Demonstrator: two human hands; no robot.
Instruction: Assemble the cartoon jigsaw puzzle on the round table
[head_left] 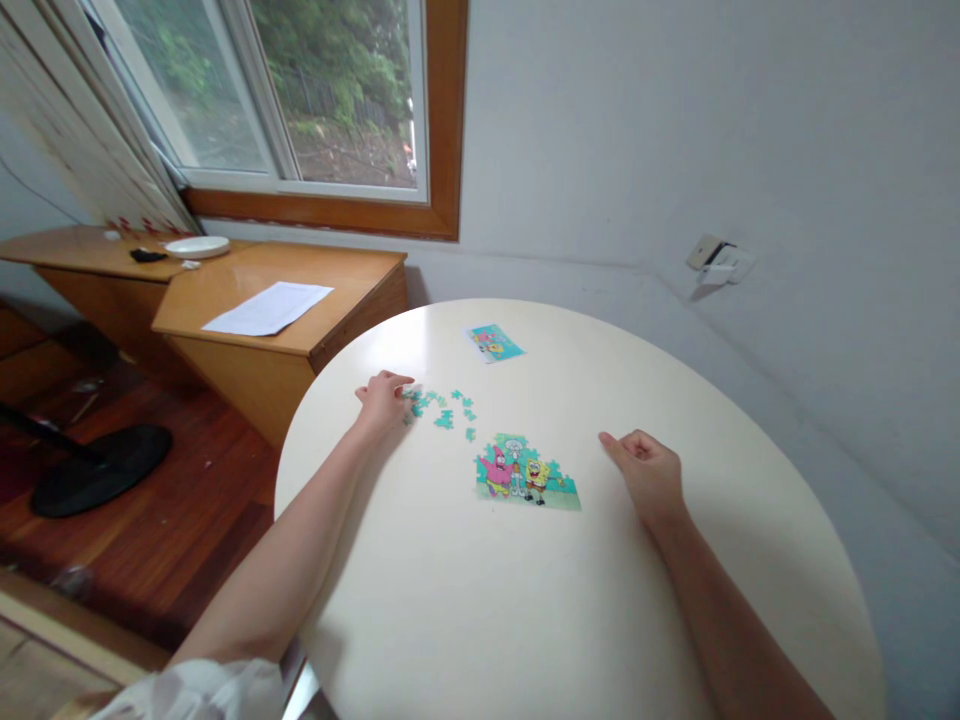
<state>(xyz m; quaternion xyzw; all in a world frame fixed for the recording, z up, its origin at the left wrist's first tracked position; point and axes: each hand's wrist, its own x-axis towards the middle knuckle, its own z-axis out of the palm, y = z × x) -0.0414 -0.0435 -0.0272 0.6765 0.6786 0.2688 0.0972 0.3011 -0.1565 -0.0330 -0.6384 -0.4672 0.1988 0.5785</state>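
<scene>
A partly assembled jigsaw puzzle [517, 482] lies flat on the round white table, showing a pink starfish, a squid figure and a yellow sponge character. Its upper edge is uneven, with knobs and gaps. Several loose teal puzzle pieces [444, 420] are scattered to its upper left. My left hand [384, 400] rests at the left end of those pieces, its fingers reaching over them and somewhat apart; its fingertips partly cover a few. To the right of the puzzle, my right hand [646, 470] rests near the tabletop with curled fingers and the thumb pointing left, and no piece shows in it.
A small picture card [495, 343] with similar characters lies farther back on the white table [600, 620]. Left of the table, a wooden desk [360, 275] carries a paper sheet [270, 307] and a white plate [197, 247]. A wall with a socket [709, 255] stands behind.
</scene>
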